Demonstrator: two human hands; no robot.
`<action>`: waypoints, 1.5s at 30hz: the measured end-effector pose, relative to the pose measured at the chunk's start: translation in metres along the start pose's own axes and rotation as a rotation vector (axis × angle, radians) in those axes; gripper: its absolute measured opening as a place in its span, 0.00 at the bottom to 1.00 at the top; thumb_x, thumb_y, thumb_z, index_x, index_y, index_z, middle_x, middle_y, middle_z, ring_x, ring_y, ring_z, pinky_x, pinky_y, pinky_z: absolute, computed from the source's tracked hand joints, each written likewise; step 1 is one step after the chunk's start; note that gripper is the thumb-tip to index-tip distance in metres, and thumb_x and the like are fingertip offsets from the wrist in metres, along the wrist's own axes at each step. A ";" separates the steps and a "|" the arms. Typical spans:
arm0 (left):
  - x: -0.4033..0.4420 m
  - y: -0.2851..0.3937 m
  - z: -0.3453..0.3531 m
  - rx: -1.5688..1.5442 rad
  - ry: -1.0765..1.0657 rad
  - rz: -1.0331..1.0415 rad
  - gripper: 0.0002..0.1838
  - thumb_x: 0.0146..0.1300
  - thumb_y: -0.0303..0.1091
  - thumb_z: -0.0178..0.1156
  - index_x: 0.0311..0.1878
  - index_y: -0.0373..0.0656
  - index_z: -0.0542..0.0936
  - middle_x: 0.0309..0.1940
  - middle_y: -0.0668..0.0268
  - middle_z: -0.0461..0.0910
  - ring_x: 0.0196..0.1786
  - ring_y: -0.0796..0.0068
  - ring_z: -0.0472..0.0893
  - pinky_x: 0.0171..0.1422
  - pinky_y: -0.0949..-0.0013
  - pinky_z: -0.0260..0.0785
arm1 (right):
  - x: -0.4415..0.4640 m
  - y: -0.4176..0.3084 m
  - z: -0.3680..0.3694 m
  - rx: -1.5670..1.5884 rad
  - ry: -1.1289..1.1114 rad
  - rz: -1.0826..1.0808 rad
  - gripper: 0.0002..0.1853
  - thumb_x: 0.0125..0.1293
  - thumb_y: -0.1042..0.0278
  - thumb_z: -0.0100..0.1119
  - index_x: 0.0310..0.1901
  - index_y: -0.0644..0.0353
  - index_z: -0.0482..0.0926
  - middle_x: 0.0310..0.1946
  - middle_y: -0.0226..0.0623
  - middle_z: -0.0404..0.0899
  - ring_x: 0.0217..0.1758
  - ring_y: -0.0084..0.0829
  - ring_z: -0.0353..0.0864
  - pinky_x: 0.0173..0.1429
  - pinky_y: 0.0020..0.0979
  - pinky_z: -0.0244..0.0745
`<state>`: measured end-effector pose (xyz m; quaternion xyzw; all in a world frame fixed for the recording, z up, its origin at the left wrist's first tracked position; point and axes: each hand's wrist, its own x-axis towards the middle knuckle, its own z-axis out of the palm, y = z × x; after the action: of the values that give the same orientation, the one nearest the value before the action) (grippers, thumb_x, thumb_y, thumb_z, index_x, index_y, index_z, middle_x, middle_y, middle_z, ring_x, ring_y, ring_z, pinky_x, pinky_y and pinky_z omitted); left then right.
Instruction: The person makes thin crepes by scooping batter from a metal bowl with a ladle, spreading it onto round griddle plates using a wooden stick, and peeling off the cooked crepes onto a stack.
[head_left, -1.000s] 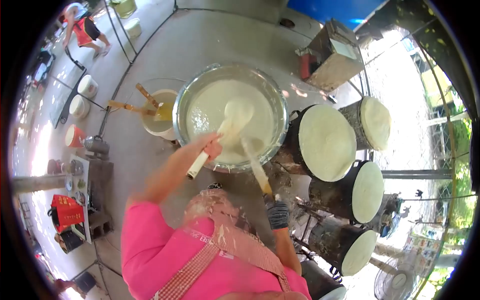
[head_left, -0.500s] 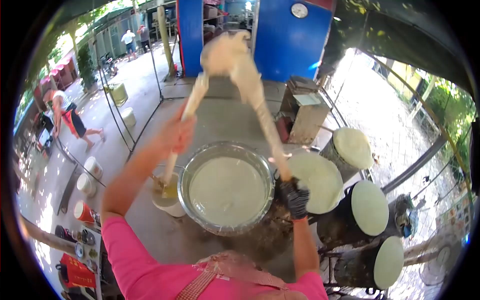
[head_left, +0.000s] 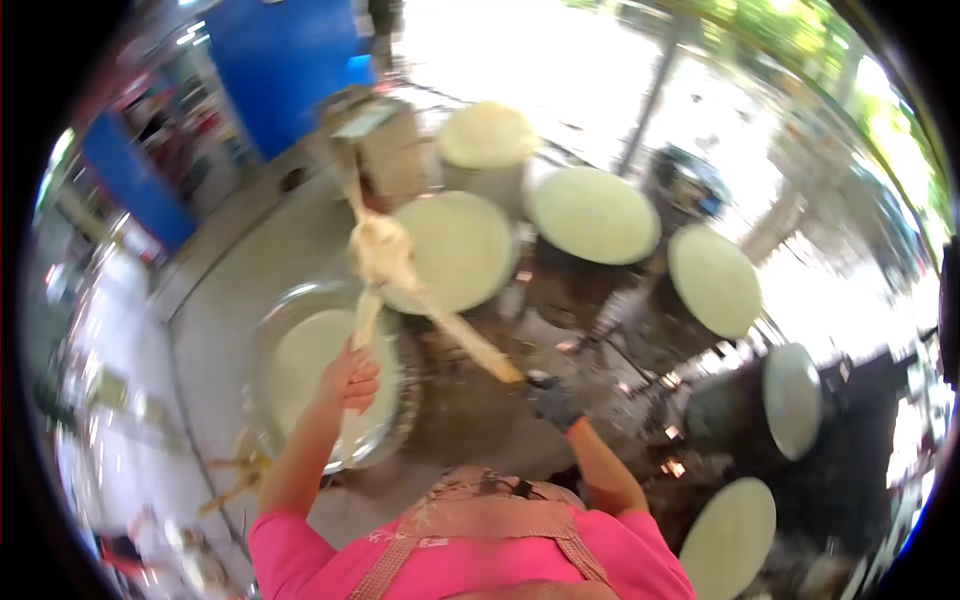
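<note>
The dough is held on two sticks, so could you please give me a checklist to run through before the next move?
1. Left hand on left stick: ok, fingers wrapped round it.
2. Right hand, gloved, on right stick: ok, holding its near end.
3. Dough on both sticks: ok, at their far ends.
4. Dough out of the basin: ok, it shows beyond the rim.
5. Dough's height relative to the nearest pale round top: cannot tell from this view.
6. No drips: cannot tell, blurred.

Your left forearm [head_left: 305, 455] hides part of the basin [head_left: 264, 350]; foliage [head_left: 790, 30] at far right (sunlit, green) is blurred.
</note>
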<state>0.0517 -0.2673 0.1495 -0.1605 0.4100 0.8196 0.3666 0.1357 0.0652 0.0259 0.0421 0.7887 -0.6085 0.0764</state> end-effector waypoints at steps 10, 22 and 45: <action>0.203 -0.263 0.245 -0.753 -0.412 -1.104 0.18 0.65 0.35 0.37 0.46 0.26 0.59 0.15 0.67 0.63 0.12 0.78 0.62 0.15 0.75 0.62 | -0.320 0.204 -0.173 -0.152 0.581 0.372 0.14 0.55 0.55 0.55 0.34 0.57 0.77 0.25 0.42 0.76 0.29 0.32 0.76 0.34 0.31 0.68; 0.318 -0.501 0.660 0.874 -0.964 -0.885 0.11 0.62 0.34 0.47 0.48 0.56 0.64 0.13 0.75 0.56 0.09 0.87 0.53 0.08 0.81 0.45 | -0.461 0.163 -0.304 -0.483 1.844 0.782 0.20 0.57 0.55 0.55 0.49 0.56 0.74 0.34 0.48 0.77 0.33 0.43 0.78 0.37 0.36 0.71; 0.461 -0.624 0.786 1.168 -1.496 0.859 0.38 0.46 0.25 0.45 0.66 0.51 0.51 0.57 0.52 0.64 0.48 0.48 0.72 0.48 0.61 0.66 | -0.330 0.306 -0.520 0.249 2.077 1.078 0.23 0.52 0.48 0.51 0.36 0.62 0.79 0.32 0.51 0.78 0.39 0.40 0.79 0.43 0.37 0.72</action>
<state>0.2248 0.8160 0.0249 0.7504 0.4335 0.4451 0.2253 0.4738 0.6544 -0.0802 0.8530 0.2881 -0.2441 -0.3602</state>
